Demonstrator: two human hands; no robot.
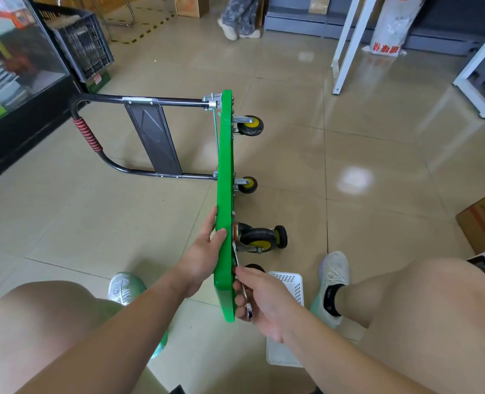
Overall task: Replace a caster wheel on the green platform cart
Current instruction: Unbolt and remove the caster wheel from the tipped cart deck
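Left hand [204, 251] is pretty much flat. The fingers lie straight against the top face of the green platform cart [224, 172] and the thumb rests across its narrow edge, steadying it. The cart stands on its side on the tile floor [377, 166], with the deck vertical, the handle [93, 137] lying out to the left and the wheels pointing right.

Right hand [261, 300] is curled tight around a metal wrench [247, 304]. The wrench runs up along the underside of the deck, and its far end sits right at the mounting plate of the nearest caster [256, 240]. Two more casters [251, 125] are bolted on further up the deck.

A white plastic basket [289, 282] sits on the floor between the person's shoes, just behind the right hand. The hand and forearm cover most of it, so I can't tell what's inside. A black wheel [255, 268] peeks out just above it, but I can't say whether it's in the basket or beside it. There's a cardboard box [482, 223] at the right edge, flaps shut.
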